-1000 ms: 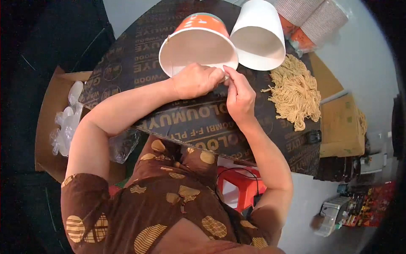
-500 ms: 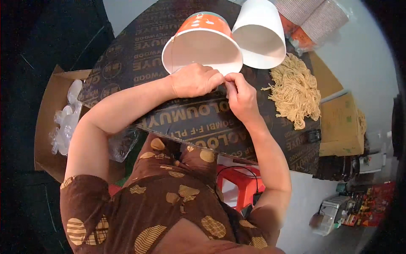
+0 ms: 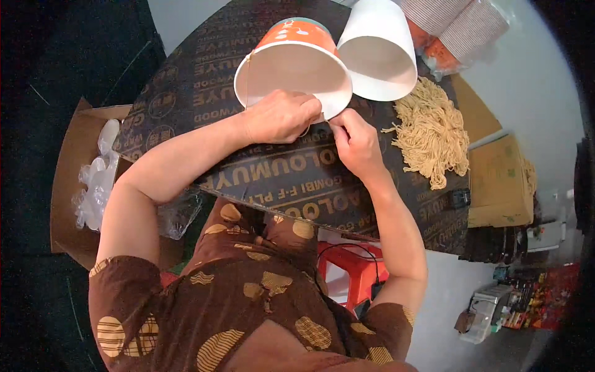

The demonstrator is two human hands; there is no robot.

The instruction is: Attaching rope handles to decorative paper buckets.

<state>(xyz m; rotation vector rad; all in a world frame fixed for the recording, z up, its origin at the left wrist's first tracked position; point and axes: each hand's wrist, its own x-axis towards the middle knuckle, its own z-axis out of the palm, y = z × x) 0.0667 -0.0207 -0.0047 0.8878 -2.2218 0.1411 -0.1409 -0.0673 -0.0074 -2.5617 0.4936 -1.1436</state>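
Observation:
A paper bucket (image 3: 305, 40), orange outside and white inside, lies tipped with its mouth toward me. A thin tan string (image 3: 249, 77) is fixed at the left of its rim and hangs down to my left hand. My left hand (image 3: 284, 116) is closed at the lower rim, with a small loop of string showing under its fingers. Just right of it, my right hand (image 3: 354, 139) pinches with thumb and forefinger at the rim, where a bit of string shows; the fingertips partly hide it. The hands are slightly apart.
A plain white paper bucket (image 3: 379, 62) lies beside the orange one. To the right is a heap of tan strings (image 3: 431, 133). Bagged stacks of containers (image 3: 468, 37) stand behind. Cardboard boxes (image 3: 501, 180) flank the dark printed table (image 3: 248, 177); a red stool (image 3: 359, 273) is below.
My hands have drawn slightly apart; they were touching at the fingertips. The left has shifted a little left, and a string loop now shows below it. The orange bucket has shifted slightly left.

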